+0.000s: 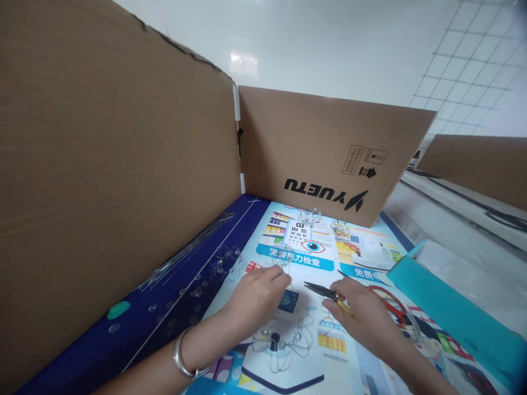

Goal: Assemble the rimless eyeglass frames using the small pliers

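Wire flowers point(284, 345) lie shaped nearside of your left hand point(260, 292), pinched together, contents hidden; right hand point(362, 307) grips pliers point(321, 289); straight wires point(181, 257), left of both, look unworked.

Pliers point(319, 289) aslant, dark-tipped; wire flower point(282, 345) nearby

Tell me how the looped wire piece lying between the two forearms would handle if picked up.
The wire piece looks light for its spread, being mostly open loops. It would probably flex or bend if squeezed, since the wire is thin. It seems unlikely to roll, as its loops splay out across the printed sheet.
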`<action>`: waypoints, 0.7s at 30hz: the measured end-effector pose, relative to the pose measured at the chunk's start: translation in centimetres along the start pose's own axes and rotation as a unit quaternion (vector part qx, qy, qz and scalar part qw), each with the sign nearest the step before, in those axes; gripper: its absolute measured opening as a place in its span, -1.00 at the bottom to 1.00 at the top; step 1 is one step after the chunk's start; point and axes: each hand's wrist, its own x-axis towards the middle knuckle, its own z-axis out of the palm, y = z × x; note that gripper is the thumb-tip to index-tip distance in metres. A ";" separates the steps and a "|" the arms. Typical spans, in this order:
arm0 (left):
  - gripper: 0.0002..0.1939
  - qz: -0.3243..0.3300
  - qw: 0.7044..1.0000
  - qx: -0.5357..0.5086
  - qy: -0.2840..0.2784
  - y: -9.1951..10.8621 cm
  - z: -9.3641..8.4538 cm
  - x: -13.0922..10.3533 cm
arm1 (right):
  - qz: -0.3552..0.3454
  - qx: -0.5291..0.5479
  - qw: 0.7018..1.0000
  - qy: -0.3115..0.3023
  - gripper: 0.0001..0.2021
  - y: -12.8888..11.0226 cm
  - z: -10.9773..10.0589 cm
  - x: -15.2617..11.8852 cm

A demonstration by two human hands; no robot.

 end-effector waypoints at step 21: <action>-0.87 -0.095 0.949 -0.296 -0.058 -0.3 0.9 0.6 | -0.026 -0.068 0.996 -0.043 -0.72 -0.8 2.0 -0.4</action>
